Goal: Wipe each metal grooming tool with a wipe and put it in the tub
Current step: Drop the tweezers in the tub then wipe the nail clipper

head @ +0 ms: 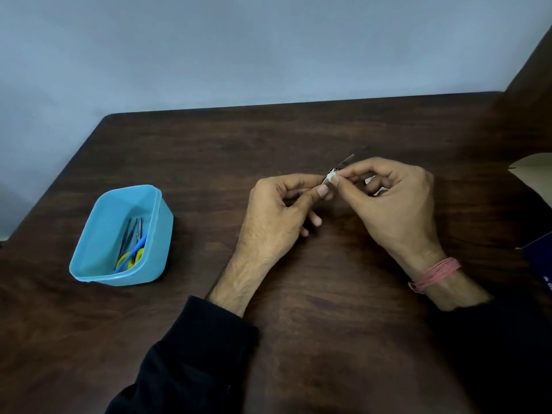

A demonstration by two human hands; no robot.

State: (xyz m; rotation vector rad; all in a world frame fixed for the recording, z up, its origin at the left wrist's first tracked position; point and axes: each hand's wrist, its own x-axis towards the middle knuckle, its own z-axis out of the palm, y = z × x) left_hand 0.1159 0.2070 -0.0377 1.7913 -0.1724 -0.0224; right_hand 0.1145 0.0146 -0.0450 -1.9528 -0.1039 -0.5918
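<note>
Tub [98, 234] at table-left already holds several tools, incl. scissors [131, 258]. Left hand [277, 219] pinches a small metal tool [340, 168] mid-table, probably a nail clipper; right hand [394, 201] pinches the wipe [331, 176] against it. No other loose tools visible: likely last 1.

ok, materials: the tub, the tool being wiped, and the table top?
Tub: light blue plastic by the look, smooth, slightly translucent walls with a moulded rim.
Tool pinched in the left hand: thin grey strip with a dull sheen, likely metal; mostly hidden.
Table: dark brown wood grain, matte; solid wood or laminate, cannot tell.
</note>
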